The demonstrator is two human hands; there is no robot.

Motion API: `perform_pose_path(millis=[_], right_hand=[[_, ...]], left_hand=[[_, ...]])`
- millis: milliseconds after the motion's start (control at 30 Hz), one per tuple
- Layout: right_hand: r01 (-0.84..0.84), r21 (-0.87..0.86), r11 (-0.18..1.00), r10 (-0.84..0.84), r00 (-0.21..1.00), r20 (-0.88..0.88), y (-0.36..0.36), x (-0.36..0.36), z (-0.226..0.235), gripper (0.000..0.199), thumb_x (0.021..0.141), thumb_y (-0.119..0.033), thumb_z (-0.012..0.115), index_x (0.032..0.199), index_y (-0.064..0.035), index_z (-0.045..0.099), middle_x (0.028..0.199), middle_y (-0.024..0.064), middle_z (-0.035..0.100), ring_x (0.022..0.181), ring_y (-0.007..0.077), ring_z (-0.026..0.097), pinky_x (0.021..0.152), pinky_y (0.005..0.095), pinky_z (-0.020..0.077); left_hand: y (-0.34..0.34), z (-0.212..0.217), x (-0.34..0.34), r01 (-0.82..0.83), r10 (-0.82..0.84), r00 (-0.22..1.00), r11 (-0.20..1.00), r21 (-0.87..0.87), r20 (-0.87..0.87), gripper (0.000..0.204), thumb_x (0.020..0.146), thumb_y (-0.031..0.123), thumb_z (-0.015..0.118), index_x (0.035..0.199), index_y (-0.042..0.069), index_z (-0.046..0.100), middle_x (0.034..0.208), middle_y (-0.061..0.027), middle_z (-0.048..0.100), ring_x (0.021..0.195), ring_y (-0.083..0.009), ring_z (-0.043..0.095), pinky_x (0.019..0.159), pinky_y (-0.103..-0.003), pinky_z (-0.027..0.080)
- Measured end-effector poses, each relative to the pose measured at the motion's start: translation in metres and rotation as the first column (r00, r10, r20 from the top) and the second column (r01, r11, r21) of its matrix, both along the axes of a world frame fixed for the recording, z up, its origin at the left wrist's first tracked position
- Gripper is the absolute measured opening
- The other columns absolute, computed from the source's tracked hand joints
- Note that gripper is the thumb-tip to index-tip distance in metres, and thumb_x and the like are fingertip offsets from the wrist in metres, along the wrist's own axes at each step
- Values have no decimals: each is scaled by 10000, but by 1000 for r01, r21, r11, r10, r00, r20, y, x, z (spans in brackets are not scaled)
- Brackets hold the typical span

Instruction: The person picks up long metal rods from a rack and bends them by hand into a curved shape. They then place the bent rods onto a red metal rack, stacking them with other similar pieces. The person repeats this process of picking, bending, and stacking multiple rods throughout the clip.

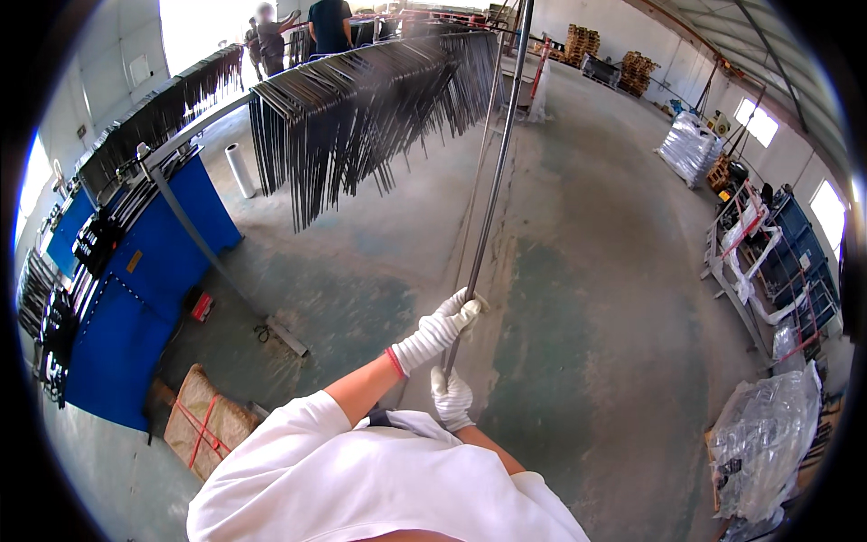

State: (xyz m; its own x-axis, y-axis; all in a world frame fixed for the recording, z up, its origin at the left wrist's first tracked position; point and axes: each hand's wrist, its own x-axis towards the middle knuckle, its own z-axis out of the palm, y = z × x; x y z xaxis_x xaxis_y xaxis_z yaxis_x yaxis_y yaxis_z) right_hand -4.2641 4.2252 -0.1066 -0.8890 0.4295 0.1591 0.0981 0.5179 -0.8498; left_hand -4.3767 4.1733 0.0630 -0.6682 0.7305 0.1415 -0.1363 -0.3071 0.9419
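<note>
Both my hands wear white knitted gloves and grip a long, thin dark metal pole (498,172). It slants up and away from me, out past the top of the picture. My left hand (440,331) is closed round it higher up. Closer to my body, my right hand (452,397) is wrapped round its lower end. A second, thinner rod-like line runs beside the pole; I cannot tell if they are joined. Beyond my hands, at the upper left, many dark slender strips (343,117) hang in a dense row from a raised rail, apart from my gloves.
A blue machine (135,298) stands at left, near a grey metal stand (212,253) and a white roll (240,171). A wrapped bundle (206,420) lies lower left. Plastic-covered goods (766,443) and a rack (754,244) line the right. Two people (330,27) are at the back.
</note>
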Motion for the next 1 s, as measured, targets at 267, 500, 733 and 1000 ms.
perform_pose_path(millis=[267, 500, 733, 1000], right_hand=[[17, 24, 1000, -16, 998, -54, -11, 1, 10, 265, 818, -336, 540, 713, -96, 574, 510, 114, 541, 439, 291, 532, 422, 394, 390], [-37, 83, 996, 37, 999, 5, -20, 11, 31, 260, 832, -370, 517, 788, -119, 570, 546, 41, 556, 499, 201, 555, 490, 330, 414], [-46, 86, 995, 44, 999, 20, -34, 13, 41, 317, 820, -397, 508, 745, -94, 564, 570, 130, 559, 509, 316, 549, 461, 397, 412], [-48, 93, 995, 47, 999, 11, -50, 12, 41, 272, 822, -398, 506, 798, -134, 567, 585, 129, 566, 523, 325, 551, 476, 412, 414]], left_hand=[[-13, -1, 4, 2, -3, 999, 1000, 26, 39, 289, 863, 343, 513, 940, 65, 499, 553, 47, 361, 477, -58, 340, 507, -231, 373], [-22, -2, 7, 9, -9, 1000, 1000, -18, 21, 282, 881, 331, 485, 934, 55, 494, 550, 42, 356, 467, -69, 341, 495, -245, 374], [-33, -7, 7, 16, -16, 999, 1000, -16, 30, 237, 900, 282, 453, 914, 51, 505, 525, 30, 362, 444, -80, 327, 476, -251, 365], [-45, 2, 10, 13, -12, 999, 999, -30, 37, 250, 903, 291, 442, 907, 51, 512, 511, 30, 349, 439, -79, 322, 473, -256, 369]])
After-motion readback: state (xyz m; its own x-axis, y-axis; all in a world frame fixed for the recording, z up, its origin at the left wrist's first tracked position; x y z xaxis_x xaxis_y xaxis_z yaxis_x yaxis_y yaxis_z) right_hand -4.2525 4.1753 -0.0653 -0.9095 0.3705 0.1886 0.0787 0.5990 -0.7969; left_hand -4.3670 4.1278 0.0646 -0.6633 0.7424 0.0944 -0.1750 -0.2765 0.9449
